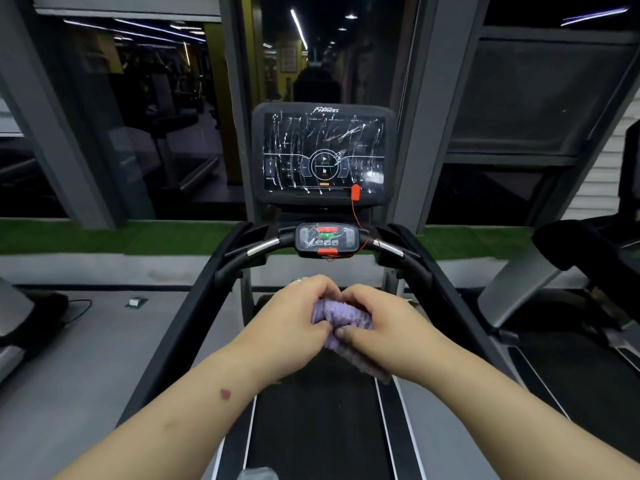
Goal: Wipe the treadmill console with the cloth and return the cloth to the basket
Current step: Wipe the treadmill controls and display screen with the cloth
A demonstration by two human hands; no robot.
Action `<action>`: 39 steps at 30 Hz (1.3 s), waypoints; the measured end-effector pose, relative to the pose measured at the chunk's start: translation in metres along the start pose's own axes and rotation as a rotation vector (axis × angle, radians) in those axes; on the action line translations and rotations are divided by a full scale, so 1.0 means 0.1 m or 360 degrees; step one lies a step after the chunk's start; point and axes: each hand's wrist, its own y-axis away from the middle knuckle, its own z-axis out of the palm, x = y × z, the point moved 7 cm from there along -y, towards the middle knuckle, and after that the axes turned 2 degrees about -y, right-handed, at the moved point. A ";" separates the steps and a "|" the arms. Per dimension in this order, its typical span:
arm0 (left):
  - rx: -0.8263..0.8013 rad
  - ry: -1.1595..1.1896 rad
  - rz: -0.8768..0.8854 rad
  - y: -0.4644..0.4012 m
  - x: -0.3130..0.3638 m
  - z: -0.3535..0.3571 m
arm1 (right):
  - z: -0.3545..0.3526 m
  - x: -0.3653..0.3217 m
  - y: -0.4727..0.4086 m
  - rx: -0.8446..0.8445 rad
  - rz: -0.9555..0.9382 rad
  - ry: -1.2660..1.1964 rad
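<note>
Lavender cloth (341, 322): bunched, gripped between both hands above the treadmill belt (322, 410), well short of the console.
Left hand (294, 315): fingers curled round the cloth; ring on one finger.
Right hand (377, 320): fingers curled round the cloth, touching the left.
Console screen (323, 154): dark, streaked white.
Lower control panel (326, 239): between the handlebars, streaked.
Red safety clip (355, 192): at the screen's lower edge.

Both bare forearms reach forward and converge at centre. The left hand (296, 315) and right hand (382, 322) meet knuckle to knuckle, fingers curled, gripping a bunched lilac ribbed cloth (337, 318). A ring shows on the left hand.
</note>
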 end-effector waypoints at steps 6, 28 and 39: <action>-0.0009 -0.0110 0.0035 -0.81 -0.47 0.07 | 0.06 0.29 -0.87 0.0011 0.0019 0.0108; 0.0135 -0.0461 -0.0367 -2.86 -2.04 0.37 | -0.06 1.80 -3.09 0.0200 0.0285 -0.0013; -0.0130 -0.0853 -0.0523 -3.53 -2.92 0.40 | -0.04 1.85 -3.69 0.0494 0.0250 0.0123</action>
